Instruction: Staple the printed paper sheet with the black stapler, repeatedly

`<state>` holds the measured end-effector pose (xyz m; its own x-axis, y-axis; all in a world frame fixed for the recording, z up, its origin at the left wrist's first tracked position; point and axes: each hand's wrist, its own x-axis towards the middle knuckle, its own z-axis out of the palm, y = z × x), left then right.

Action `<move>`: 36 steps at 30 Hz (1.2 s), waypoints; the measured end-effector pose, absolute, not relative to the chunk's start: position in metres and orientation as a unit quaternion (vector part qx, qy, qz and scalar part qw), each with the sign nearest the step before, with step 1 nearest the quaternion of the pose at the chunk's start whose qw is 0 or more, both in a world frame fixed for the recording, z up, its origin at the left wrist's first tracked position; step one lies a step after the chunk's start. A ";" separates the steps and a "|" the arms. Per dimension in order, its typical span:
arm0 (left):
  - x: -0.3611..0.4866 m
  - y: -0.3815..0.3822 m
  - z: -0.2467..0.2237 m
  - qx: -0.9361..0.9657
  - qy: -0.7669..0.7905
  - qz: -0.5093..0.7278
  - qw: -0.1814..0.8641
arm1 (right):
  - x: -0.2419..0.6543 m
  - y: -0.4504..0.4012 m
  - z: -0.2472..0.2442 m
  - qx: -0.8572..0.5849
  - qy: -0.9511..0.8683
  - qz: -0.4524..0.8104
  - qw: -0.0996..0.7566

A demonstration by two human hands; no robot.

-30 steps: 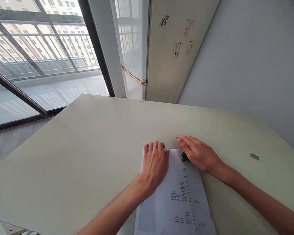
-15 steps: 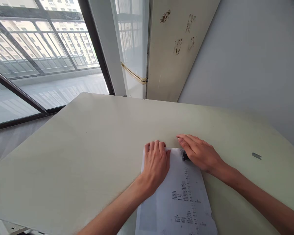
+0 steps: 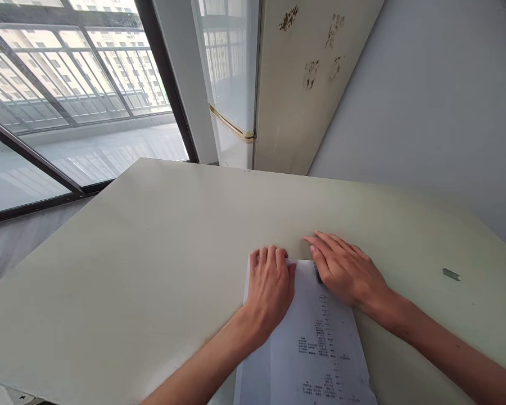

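Note:
A printed sheet of paper (image 3: 307,315) lies on the table in front of me, its near end cut off by the frame. My left hand (image 3: 270,281) presses on the sheet's far left part, its fingers bent over the far edge and its thumb apart. Over the far right corner rests my right hand (image 3: 341,267), palm down, fingers stretched out past the edge. A small dark patch (image 3: 319,274) on that corner shows beside the right thumb; most of it is covered, and I cannot tell whether it is printed or a separate thing.
The pale table (image 3: 152,270) spreads around the paper. A small grey strip (image 3: 451,274) lies to the right of my right arm. Beyond the table stand a fridge (image 3: 231,84) with a stained side, a grey wall (image 3: 438,101) and a glass balcony door (image 3: 84,112).
The right hand has shifted slightly right and nearer, covering more of the dark patch. The left hand keeps its place on the paper. The view has moved a little.

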<state>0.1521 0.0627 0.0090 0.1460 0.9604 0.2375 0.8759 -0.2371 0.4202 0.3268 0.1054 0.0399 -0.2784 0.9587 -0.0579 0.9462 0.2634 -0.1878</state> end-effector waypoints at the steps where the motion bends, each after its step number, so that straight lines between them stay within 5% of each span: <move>1: 0.152 0.063 0.009 0.751 0.611 0.232 0.092 | 0.326 0.105 0.038 -0.596 -0.798 0.077 0.032; 9: 0.150 0.063 0.009 0.753 0.610 0.226 0.097 | 0.320 0.103 0.029 -0.574 -0.818 -0.015 0.019; 14: 0.147 0.062 0.010 0.759 0.602 0.231 0.094 | 0.320 0.107 0.033 -0.577 -0.816 0.036 0.022; 21: 0.138 0.066 0.006 0.772 0.588 0.230 0.078 | 0.341 0.107 0.052 -0.598 -0.750 0.236 0.157; 36: 0.083 0.091 0.032 0.748 0.567 0.301 0.172 | 0.376 0.041 0.057 -0.532 -0.757 0.181 0.334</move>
<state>0.0831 0.0908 0.0320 0.1770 0.9505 0.2555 0.7440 -0.2991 0.5975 0.3762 0.0412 0.0570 -0.2102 0.9261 0.3133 0.6841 0.3682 -0.6296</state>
